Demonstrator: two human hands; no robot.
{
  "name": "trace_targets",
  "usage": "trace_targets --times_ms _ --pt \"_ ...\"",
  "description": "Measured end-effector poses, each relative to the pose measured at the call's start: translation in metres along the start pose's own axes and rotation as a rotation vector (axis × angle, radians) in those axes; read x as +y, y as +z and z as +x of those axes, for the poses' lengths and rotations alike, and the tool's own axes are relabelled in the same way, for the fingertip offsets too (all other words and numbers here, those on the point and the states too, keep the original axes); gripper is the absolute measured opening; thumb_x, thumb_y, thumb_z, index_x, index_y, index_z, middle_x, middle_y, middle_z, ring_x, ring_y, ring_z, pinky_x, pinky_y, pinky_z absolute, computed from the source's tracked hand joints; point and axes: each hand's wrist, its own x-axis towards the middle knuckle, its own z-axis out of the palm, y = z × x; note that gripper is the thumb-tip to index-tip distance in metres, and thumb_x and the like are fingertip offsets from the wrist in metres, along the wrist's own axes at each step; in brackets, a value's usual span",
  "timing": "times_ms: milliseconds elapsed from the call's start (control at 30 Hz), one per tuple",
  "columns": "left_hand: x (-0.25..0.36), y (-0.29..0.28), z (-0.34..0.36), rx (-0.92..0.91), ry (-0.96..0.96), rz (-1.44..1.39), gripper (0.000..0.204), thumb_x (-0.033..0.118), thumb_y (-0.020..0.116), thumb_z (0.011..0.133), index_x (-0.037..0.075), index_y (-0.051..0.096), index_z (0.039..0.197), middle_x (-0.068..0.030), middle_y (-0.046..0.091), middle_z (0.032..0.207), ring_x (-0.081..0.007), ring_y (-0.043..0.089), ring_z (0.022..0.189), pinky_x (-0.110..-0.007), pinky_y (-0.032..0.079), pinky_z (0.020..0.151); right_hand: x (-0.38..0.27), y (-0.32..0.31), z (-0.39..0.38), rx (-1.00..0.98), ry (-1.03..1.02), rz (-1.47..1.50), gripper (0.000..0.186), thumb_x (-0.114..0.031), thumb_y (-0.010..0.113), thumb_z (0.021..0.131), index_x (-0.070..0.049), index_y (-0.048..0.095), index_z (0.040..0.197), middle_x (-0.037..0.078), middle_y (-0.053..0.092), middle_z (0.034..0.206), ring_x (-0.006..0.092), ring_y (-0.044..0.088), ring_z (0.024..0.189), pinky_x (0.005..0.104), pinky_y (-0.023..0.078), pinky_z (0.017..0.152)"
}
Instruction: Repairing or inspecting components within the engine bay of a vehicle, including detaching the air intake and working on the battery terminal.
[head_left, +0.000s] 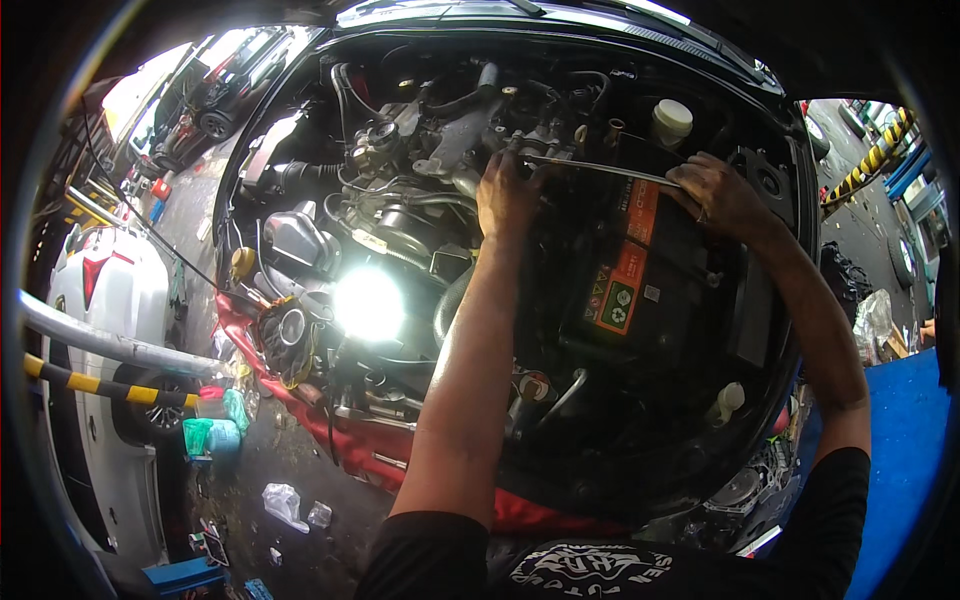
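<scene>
A long, slim metal wrench bar lies almost level across the engine bay. My right hand is closed around its right end, above the black battery with the orange label. At the bar's other end my left hand is closed, its fingers curled at the bar's head beside the engine. Those fingertips and whatever the head sits on are hidden. Both my arms reach over the front of the car.
A bright work lamp glares at the bay's left. Red cloth covers the front edge, with metal tools lying nearby. A white-capped reservoir stands behind the battery. A white car and a striped pole are at the left.
</scene>
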Motion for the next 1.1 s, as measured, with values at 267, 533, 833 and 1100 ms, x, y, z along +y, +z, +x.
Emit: trace_targets --times_ms 267,533,833,1100 --pt "0.002 0.000 -0.001 0.063 0.010 -0.028 0.054 0.041 0.079 0.076 0.005 0.065 0.114 -0.0159 0.065 0.114 -0.0365 0.064 0.102 -0.045 0.051 0.087 0.014 -0.009 0.008 -0.012 -0.494 -0.588 0.031 -0.016 0.064 0.088 0.002 0.061 0.113 0.012 0.061 0.091 0.0254 0.061 0.088 0.0361 0.052 0.086" --pt "-0.003 0.006 0.001 -0.014 -0.144 0.092 0.051 0.041 0.079 0.075 0.000 0.065 0.103 -0.0168 0.064 0.106 -0.0379 0.064 0.098 -0.046 0.052 0.085 0.038 0.008 0.023 0.078 -0.251 -0.222 0.014 -0.016 0.069 0.087 -0.002 0.068 0.090 0.008 0.060 0.072 0.0243 0.061 0.075 0.0362 0.052 0.069" --pt "-0.009 0.014 0.004 -0.034 -0.117 0.121 0.047 0.039 0.078 0.078 0.000 0.067 0.102 -0.0174 0.065 0.105 -0.0382 0.065 0.096 -0.047 0.052 0.084 0.025 0.017 0.021 0.139 -0.090 -0.003 0.015 -0.005 0.062 0.088 -0.001 0.062 0.074 0.008 0.057 0.060 0.0200 0.052 0.049 0.0346 0.040 0.053" --pt "-0.004 0.013 -0.001 0.018 -0.090 0.142 0.053 0.046 0.077 0.078 0.001 0.070 0.104 -0.0180 0.067 0.103 -0.0355 0.065 0.096 -0.044 0.052 0.083 0.014 0.023 0.011 0.342 0.087 0.047 0.024 -0.020 0.064 0.093 0.000 0.065 0.079 0.013 0.063 0.066 0.0272 0.063 0.061 0.0371 0.049 0.059"
